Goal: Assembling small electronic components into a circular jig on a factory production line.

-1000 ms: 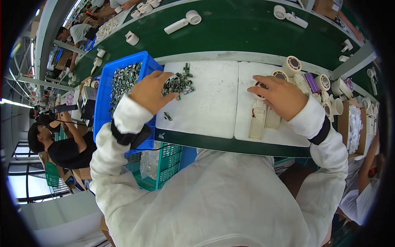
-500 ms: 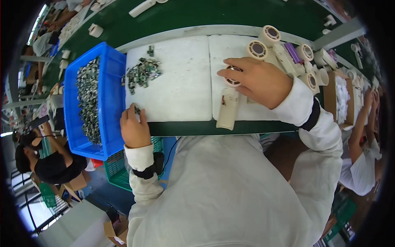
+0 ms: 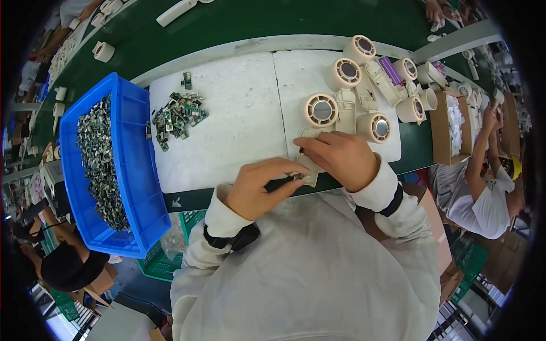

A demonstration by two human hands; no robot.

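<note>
In front of me a cream handheld fan casing [image 3: 311, 179] lies with its round head [image 3: 320, 109] away from me and its handle at the table's near edge. My left hand [image 3: 256, 184] pinches a small circuit board [image 3: 298, 176] at the near end of the handle; fingers hide most of the board. My right hand [image 3: 347, 159] is closed over the handle from the right, fingertips pressed at its upper part. A loose pile of small green circuit boards [image 3: 177, 116] lies on the white foam sheet [image 3: 239, 113] to the left.
A blue bin [image 3: 133, 165] full of circuit boards stands at the left. More cream fan casings [image 3: 348, 71] crowd the right, one with a purple cell [image 3: 389, 71]. Beyond them is an open cardboard box [image 3: 441, 133]. A green conveyor [image 3: 244, 20] runs behind; other people work at both sides.
My left hand has come right from beside the blue bin to the casing's handle, bringing a circuit board. My right hand has moved from the round head down to the handle. The view has shifted.
</note>
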